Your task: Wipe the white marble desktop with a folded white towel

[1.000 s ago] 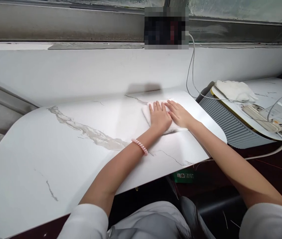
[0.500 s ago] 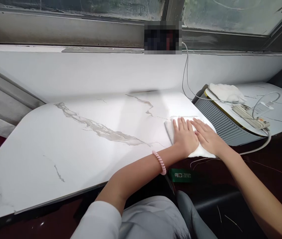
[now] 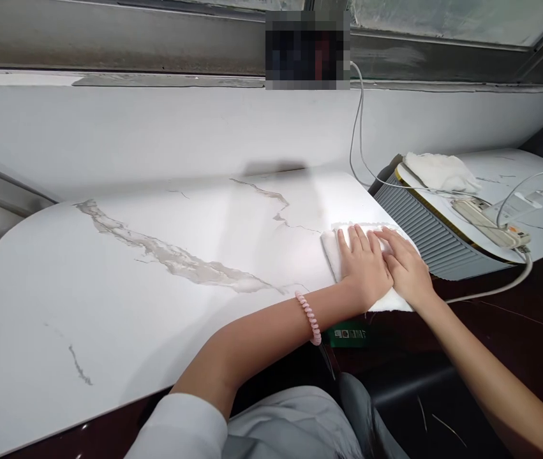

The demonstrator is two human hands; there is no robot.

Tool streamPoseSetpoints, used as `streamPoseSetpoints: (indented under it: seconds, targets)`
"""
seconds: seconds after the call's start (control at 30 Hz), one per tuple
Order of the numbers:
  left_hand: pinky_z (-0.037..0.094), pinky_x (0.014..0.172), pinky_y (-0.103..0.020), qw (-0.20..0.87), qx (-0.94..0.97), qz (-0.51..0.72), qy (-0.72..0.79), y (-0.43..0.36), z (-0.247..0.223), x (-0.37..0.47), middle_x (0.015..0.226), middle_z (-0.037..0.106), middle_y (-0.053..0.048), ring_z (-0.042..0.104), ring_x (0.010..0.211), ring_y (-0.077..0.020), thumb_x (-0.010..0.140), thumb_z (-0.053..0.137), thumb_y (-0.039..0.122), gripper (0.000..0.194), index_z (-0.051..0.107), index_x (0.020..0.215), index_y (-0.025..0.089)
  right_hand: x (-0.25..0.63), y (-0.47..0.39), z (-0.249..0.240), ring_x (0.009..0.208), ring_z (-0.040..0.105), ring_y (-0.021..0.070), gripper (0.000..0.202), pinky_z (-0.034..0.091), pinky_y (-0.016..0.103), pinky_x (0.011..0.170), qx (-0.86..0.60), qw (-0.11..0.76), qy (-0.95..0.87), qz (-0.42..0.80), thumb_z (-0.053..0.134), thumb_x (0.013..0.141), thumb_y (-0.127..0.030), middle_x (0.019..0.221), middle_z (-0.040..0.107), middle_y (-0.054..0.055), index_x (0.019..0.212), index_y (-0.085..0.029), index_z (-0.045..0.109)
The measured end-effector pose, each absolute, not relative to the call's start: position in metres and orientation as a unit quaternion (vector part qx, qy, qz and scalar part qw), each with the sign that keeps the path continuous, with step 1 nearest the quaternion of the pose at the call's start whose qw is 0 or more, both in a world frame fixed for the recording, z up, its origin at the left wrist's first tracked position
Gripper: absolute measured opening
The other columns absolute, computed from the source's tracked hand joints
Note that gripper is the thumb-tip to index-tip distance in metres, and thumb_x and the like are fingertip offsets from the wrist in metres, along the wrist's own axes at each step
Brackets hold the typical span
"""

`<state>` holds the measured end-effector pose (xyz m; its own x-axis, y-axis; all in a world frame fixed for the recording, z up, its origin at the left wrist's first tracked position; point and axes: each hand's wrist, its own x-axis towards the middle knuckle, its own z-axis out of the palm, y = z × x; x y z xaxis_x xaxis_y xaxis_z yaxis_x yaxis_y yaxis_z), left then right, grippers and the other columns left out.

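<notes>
A folded white cloth (image 3: 331, 251) lies flat at the right end of a white marble-patterned tabletop (image 3: 122, 299), near its front edge. My left hand (image 3: 367, 268) rests palm down on the cloth, fingers stretched forward, with a pink coiled band (image 3: 308, 319) round the wrist. Close against it, my right hand (image 3: 406, 264) also presses flat on the cloth, its fingers extended and angled toward the left. Both hands cover much of the cloth's middle.
Beyond the tabletop's right end stands a ribbed-sided cabinet (image 3: 419, 213) carrying another white cloth (image 3: 438, 171), a power strip (image 3: 486, 223) and a plugged-in white charger (image 3: 515, 205). A white cable (image 3: 358, 121) hangs along the wall. Below the front edge sits a green box (image 3: 348, 335).
My view has tilted down and shifted a little. Both hands and the cloth under them have slid slightly to the right along the tabletop, staying flat.
</notes>
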<state>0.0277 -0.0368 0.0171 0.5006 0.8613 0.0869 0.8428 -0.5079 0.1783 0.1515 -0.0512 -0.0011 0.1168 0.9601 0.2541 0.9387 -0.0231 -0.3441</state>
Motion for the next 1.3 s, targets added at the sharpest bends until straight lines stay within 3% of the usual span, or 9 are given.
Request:
streamPoseSetpoints:
  seconds: [0.33,0.53,0.73,0.87,1.1,1.3]
  targets:
    - [0.01,0.125,-0.051,0.066,0.823,0.139,0.547,0.066,0.007,0.047,0.159,0.036,-0.021,0.026,0.15,-0.0308,0.101,0.028,0.028,0.058,0.035,0.151,0.0,0.165,0.068,0.005,0.132,0.053,0.0284,0.05,0.041,0.05,0.11,-0.649,0.234,-0.723,0.043,0.036,0.082,-0.019,0.14,0.061,0.006,0.125,-0.023,0.061]
    - [0.01,0.124,-0.048,0.07,0.796,0.144,0.583,0.137,0.006,0.037,0.159,0.036,-0.019,0.026,0.15,-0.0283,0.102,0.027,0.028,0.056,0.036,0.151,0.004,0.15,0.144,0.007,0.124,0.057,0.0294,0.049,0.046,0.048,0.103,-0.632,0.231,-0.738,0.05,0.036,0.082,-0.021,0.136,0.064,0.006,0.124,-0.024,0.061]
    - [0.011,0.124,-0.048,0.073,0.794,0.135,0.588,0.176,0.008,0.012,0.157,0.039,-0.016,0.031,0.147,-0.0272,0.103,0.027,0.029,0.054,0.038,0.151,0.008,0.129,0.189,-0.002,0.123,0.057,0.032,0.056,0.045,0.05,0.104,-0.637,0.24,-0.732,0.03,0.035,0.083,-0.021,0.138,0.062,0.011,0.137,-0.019,0.053]
    - [0.011,0.124,-0.048,0.062,0.794,0.133,0.59,0.181,0.008,0.007,0.157,0.04,-0.015,0.031,0.147,-0.0263,0.103,0.025,0.028,0.053,0.038,0.151,0.008,0.125,0.194,-0.005,0.124,0.056,0.0336,0.055,0.045,0.052,0.103,-0.638,0.246,-0.729,0.02,0.035,0.087,-0.024,0.138,0.062,0.011,0.139,-0.02,0.051]
    - [0.01,0.124,-0.05,0.053,0.793,0.121,0.595,0.157,0.009,0.003,0.16,0.034,-0.02,0.027,0.149,-0.0294,0.104,0.023,0.029,0.056,0.033,0.153,0.004,0.123,0.171,-0.007,0.14,0.044,0.026,0.052,0.033,0.049,0.115,-0.611,0.207,-0.764,0.014,0.02,0.1,-0.031,0.148,0.054,0.01,0.139,-0.018,0.054]
    - [0.011,0.124,-0.05,0.058,0.813,0.096,0.571,0.108,0.013,-0.018,0.162,0.03,-0.018,0.024,0.151,-0.0285,0.104,0.02,0.031,0.057,0.03,0.155,0.007,0.107,0.114,-0.009,0.145,0.037,0.0302,0.053,0.032,0.056,0.116,-0.629,0.18,-0.756,0.0,0.021,0.102,-0.033,0.155,0.046,0.012,0.143,-0.018,0.051]
